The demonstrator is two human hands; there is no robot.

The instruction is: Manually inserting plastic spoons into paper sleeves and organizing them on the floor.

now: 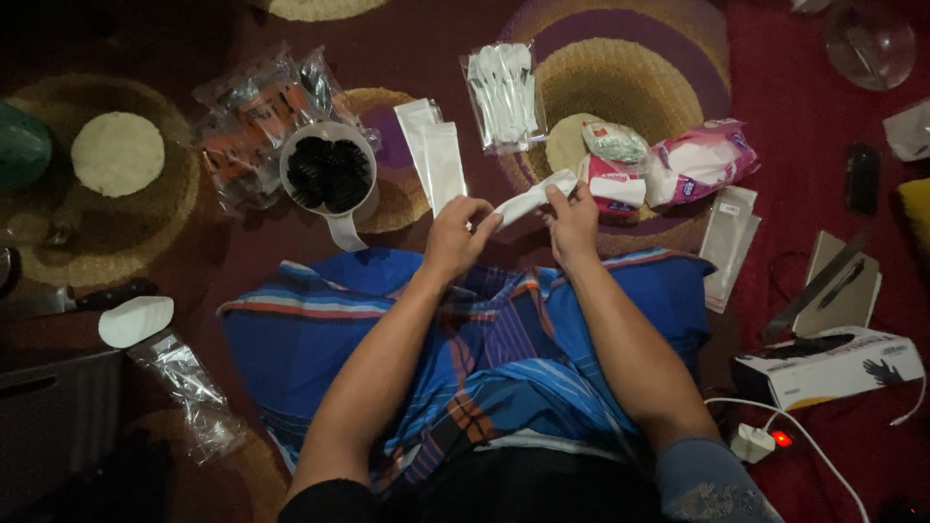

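1. Sitting cross-legged on the floor, the person has a blue striped cloth [504, 339] over the lap, nearest of all, just below both hands.
2. The left hand [458, 232] is closed in a pinch on one end of a long white paper sleeve [528, 200]; the right hand [573, 225] is closed on the other end, thumb and fingers pressing its upper edge. The sleeve hangs between the two hands, tilted, above the front edge of the lap.
3. Judging by the grip, the step in hand looks like opening or filling the sleeve; the next move would call for a steady pinch at one end while the other fingers part the mouth.
4. Just beyond the left hand lie two more flat white sleeves [433, 153], and further to its left a white cup of dark round pieces [329, 174].
5. Just past the right hand sit small pink-and-white packets [702, 160].
6. Further ahead, between the hands, lies a clear bag of white plastic spoons [504, 94] on a woven round mat [630, 58].
7. Well off to the right of the right hand stands an open box of black gloves [833, 363].
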